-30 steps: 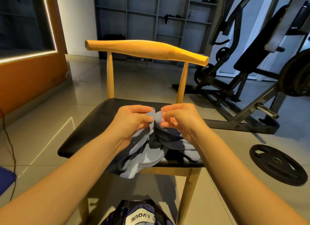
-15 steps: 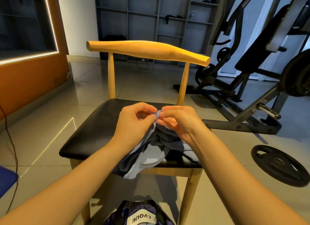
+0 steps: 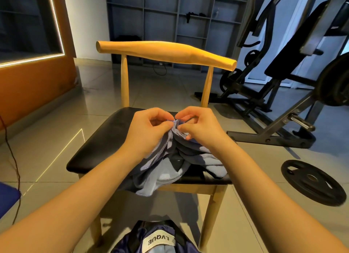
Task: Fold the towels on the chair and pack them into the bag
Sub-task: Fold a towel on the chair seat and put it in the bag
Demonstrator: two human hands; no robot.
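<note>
Both hands, left hand [image 3: 149,129] and right hand [image 3: 201,127], pinch towel [image 3: 170,166] edge, frame centre, above chair [image 3: 98,139] seat. Towel soft, limp, light; likely best gripped at corners. Bag [image 3: 158,241] bottom centre.

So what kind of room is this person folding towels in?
Most likely a gym or home workout room. A black padded weight bench on a steel frame stands to the right, a loose weight plate lies on the tiled floor beside the chair, and grey shelving stands at the back.
</note>
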